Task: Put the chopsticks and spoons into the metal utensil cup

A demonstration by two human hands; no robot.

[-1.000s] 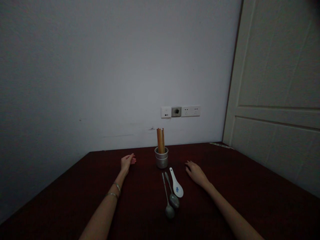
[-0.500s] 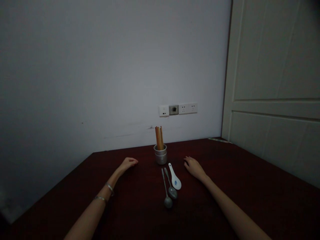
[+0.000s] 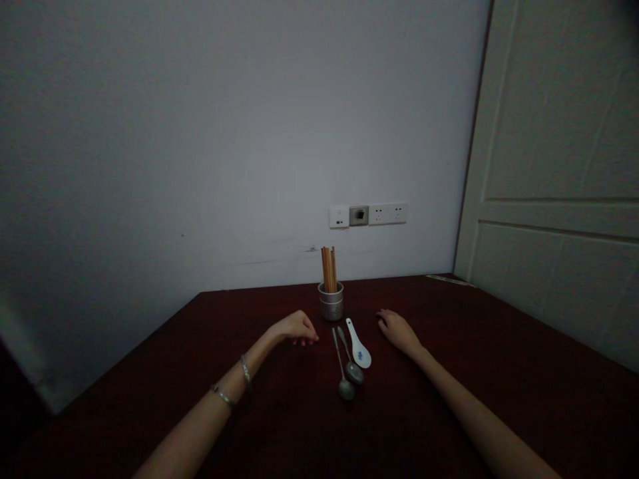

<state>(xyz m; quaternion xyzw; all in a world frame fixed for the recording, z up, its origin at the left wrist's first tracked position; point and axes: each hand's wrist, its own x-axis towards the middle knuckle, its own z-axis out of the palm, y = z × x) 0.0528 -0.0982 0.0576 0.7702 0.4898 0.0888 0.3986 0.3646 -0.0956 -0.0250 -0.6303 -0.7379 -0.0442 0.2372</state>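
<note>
My left hand point(image 3: 297, 327) is just left of two metal spoons, apart from their handles; its fingers bend loosely downward and hold nothing. The longer, thinner metal spoon point(image 3: 345, 389) lies nearest to it, bowl toward me. Beside that lies the second metal spoon point(image 3: 354, 372), with a larger bowl. A white ceramic spoon point(image 3: 361, 354) with a blue mark lies to their right. My right hand point(image 3: 398, 331) rests flat and empty on the table, right of the ceramic spoon. Behind the spoons stands a metal holder point(image 3: 331, 307) with several wooden chopsticks point(image 3: 329, 269) upright in it.
The dark red table point(image 3: 279, 426) reaches back to a pale wall point(image 3: 249, 133). Switches and sockets point(image 3: 388, 213) are on the wall above the holder. A light panelled door point(image 3: 559, 159) stands at the right, next to the table's edge.
My left hand has moved right, closer to the spoon handles. My right hand stays resting on the table. The whole view has shifted slightly.
</note>
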